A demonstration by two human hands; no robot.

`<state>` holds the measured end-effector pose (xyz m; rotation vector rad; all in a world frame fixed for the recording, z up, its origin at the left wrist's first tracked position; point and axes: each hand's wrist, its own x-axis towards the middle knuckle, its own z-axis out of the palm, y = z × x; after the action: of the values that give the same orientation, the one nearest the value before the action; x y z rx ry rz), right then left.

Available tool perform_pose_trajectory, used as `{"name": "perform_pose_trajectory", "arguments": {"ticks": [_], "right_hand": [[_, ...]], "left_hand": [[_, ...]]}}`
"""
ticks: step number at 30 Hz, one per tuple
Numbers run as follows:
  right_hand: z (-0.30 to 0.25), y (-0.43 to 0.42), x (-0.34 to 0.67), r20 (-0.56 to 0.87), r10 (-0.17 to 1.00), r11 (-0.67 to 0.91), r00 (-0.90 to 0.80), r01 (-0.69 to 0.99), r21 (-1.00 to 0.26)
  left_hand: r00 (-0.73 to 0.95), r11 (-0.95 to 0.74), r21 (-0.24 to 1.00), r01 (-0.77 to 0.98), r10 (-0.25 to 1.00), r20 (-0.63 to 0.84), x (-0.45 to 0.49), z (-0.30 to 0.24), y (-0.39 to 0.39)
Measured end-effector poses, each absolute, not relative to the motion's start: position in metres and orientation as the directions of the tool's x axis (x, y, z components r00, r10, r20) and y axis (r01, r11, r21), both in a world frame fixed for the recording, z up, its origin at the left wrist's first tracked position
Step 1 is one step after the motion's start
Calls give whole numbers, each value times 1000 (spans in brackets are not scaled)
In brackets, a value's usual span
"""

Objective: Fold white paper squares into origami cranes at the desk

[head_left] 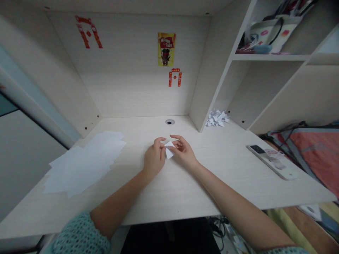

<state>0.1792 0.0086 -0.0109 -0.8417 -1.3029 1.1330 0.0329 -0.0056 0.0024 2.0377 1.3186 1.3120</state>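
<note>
Your left hand (154, 157) is curled, with its thumb and fingertips pinching the left side of a small folded piece of white paper (168, 149). Your right hand (184, 151) comes in from the other side, its fingers loosely extended and pinching the paper's right side, and a ring (181, 144) sits on one finger. The paper is between your hands, near the middle of the desk (225, 169), and you can't quite tell from this view whether it touches the wood. Well off to your left, loose sheets of white paper (84, 162) lie fanned out and overlapping on the desktop. Ahead and to your right, a heap of small folded paper pieces (217, 118) sits against the foot of a white shelf (270, 57). A round cable hole (170, 121) is set in the desk near the back wall, which carries red paper decorations (88, 31) and a yellow poster (166, 49). A long white phone-like device (272, 162) lies near the right edge of the desk, just beside a red blanket (315, 148). Teal knit sleeves (79, 234) show at the bottom of your view.
</note>
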Motion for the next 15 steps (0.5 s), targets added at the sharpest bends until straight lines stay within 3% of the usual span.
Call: {"name": "perform_pose_trajectory", "arguments": {"ticks": [3,7,11,15], "right_hand": [[-13,8,180,316,948,313,-31,-86,-946],[-10,9,183,290,956,293,45,-85,-952],[-5,8,185,265,963,268,56,-56,-962],[-5,9,185,240,970,241,29,-81,-967]], "left_hand": [[148,-453,775,440,888,435,33,-2,-2],[175,-296,934,200,949,263,35,-9,3],[195,-159,987,-7,968,157,37,-8,6],[159,-199,979,41,969,190,35,-3,5]]}}
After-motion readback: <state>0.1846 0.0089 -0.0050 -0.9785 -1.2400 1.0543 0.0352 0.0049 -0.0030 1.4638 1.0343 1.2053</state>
